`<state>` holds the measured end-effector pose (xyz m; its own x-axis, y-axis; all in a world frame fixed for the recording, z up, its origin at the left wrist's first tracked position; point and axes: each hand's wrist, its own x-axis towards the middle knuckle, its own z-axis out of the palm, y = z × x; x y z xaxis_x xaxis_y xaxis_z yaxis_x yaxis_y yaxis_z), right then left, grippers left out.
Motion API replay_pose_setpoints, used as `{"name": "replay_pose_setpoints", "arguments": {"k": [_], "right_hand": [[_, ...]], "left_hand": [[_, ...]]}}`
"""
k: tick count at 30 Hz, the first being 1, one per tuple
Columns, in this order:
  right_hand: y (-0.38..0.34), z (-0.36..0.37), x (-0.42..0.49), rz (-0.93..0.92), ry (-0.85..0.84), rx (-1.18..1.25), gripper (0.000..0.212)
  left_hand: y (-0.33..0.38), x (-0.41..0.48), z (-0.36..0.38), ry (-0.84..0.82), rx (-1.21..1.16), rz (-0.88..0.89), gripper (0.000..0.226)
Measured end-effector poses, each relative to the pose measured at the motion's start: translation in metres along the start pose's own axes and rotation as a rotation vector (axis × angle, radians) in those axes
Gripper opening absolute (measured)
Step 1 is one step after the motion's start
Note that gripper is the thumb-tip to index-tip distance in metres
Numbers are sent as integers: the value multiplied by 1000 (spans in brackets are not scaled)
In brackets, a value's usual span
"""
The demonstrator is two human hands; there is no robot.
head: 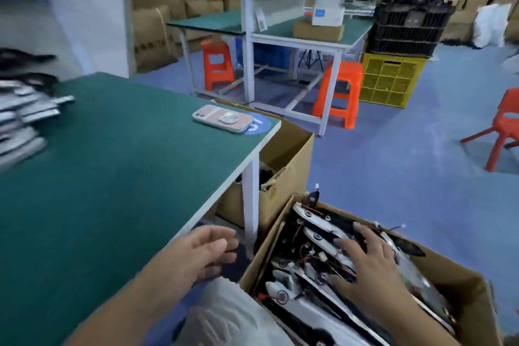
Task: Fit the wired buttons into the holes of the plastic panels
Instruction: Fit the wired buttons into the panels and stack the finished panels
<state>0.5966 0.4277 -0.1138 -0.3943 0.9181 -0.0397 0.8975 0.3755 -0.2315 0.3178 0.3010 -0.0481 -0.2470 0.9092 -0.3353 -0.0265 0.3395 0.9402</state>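
Near right, on the floor: open cardboard box [463, 284], crammed with long white and black plastic panels [323, 222] lying lengthwise and overlapping. Threaded among them, red and black leads with small white plugs, the wired buttons [314, 254], several already seated as round rings in panel holes. Right hand [370, 264] down in the box, fingers spread and straight, lying flat on the panels, nothing clasped. Left hand [207, 250] just left of the box, beside the near corner of the green table [112, 163], fingers loosely bent, released, carrying nothing. On the table's far right corner, a phone [222, 118] lying flat; at its left edge, a blurred stack of pale panels [19, 121]. Beyond the table leg, a second cardboard box [292, 154], flaps up, contents dark and unclear. Far right, stacked black crates [407, 28] heaped with dark parts, set on a yellow crate [387, 81]; contents of the yellow one not discernible. Orange stools [339, 90] by the far white bench.
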Motion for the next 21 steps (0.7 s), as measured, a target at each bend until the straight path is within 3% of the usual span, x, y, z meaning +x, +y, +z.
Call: {"name": "replay_pose_setpoints", "arguments": {"k": [3,7,10,13,17,21], "right_hand": [[-72,-29,23,-261,183,143,61],[-193,-57,45,-648,441,322,60],[-289,-53,48,-903,447,416,51],[-380,-28,46,-1112,392,345,48],[-488,14,40,-1156,197,247,45],[-564,45,41,-1081,183,178,42]], "left_hand": [[26,-58,-55,78,-86,199,25],[34,-138,-137,477,-81,341,24],[12,-190,-195,834,-63,337,23],[-20,-234,-239,1159,-64,299,24],[-64,-272,-273,1487,-70,197,24],[-70,-264,-283,1482,-42,123,24]]}}
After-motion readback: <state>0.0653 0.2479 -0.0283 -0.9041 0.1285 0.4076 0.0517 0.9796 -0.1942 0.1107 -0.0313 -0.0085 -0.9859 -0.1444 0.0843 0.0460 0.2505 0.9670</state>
